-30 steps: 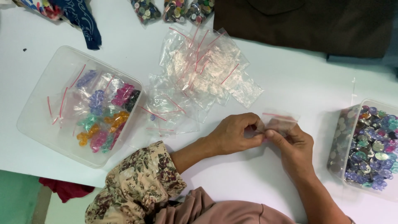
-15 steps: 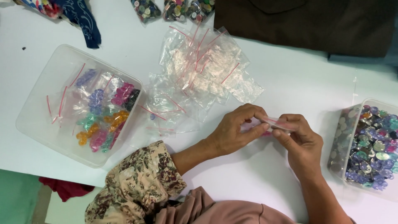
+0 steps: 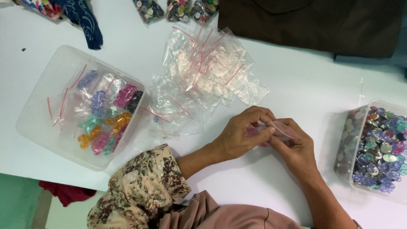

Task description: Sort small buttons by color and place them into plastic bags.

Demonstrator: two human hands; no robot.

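Observation:
My left hand (image 3: 241, 133) and my right hand (image 3: 296, 146) meet over the white table (image 3: 305, 89), both pinching one small clear zip bag (image 3: 280, 129) with a red seal strip. Pink pieces show through the bag between my fingers. A pile of empty clear zip bags (image 3: 203, 70) lies just beyond my left hand. On the right stands a clear box of mixed shiny buttons (image 3: 381, 146), close to my right hand.
A clear plastic tub (image 3: 38, 114) at the left holds several small bags of sorted coloured buttons. Filled button bags (image 3: 176, 8) lie at the far edge, next to dark brown cloth (image 3: 313, 25) and blue patterned fabric (image 3: 82, 19).
The bag has turned from lying flat between my fingertips to being pinched closer together. My hands shifted slightly toward each other; everything else stayed put.

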